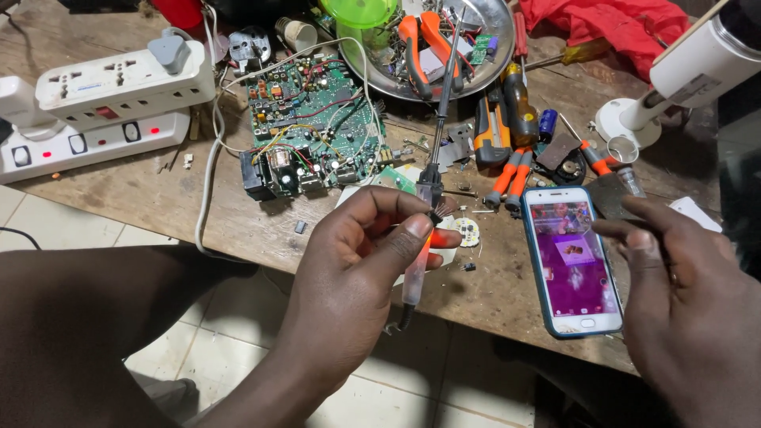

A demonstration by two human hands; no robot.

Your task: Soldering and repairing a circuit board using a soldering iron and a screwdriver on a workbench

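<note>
At the frame centre, my left hand (361,261) is pinching the soldering iron (428,190) between thumb and fingers, its tip pointing up toward the metal bowl (495,59). My right hand (682,293), lower right, is hovering with fingers loosely spread just beside the phone (571,261), which is lying on the table (135,198) below the circuit board (317,119).

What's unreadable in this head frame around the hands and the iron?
- Lower body of the soldering iron with translucent handle: hidden behind the left hand, head view.
- Right hand: its fingers are partly cut off by the right and bottom frame edges; whether it touches the blue-cased smartphone is unclear.
- Small round white LED board: parts too small to tell.
- White cylindrical device: cut off by the top-right corner.
</note>
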